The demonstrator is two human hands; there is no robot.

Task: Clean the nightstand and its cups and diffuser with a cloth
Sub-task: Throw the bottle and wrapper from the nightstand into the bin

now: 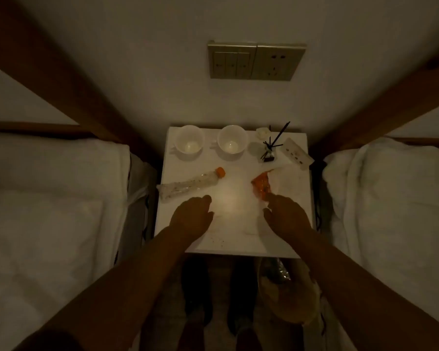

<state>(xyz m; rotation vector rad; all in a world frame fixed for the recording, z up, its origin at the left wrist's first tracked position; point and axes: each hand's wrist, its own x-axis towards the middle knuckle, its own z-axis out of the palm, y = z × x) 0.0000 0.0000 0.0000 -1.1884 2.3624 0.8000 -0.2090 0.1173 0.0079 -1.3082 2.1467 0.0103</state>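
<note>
A white nightstand [235, 178] stands between two beds in dim light. Two white cups, the left cup [188, 142] and the right cup [232, 142], sit upright along its back edge. Beside them on the right is a reed diffuser [269, 150] with dark sticks. My left hand [192, 218] hovers palm down over the front left of the top, fingers loosely apart, holding nothing. My right hand [287, 216] reaches over the front right, its fingertips at an orange snack wrapper [262, 186]; whether they grip it is unclear. No cloth can be made out.
An empty plastic bottle [188, 186] with an orange cap lies on its side at the left. A white power strip [297, 153] sits at the back right, crumpled paper [292, 182] beneath it. A bin with a bag [287, 295] stands below. Crumbs dot the front edge.
</note>
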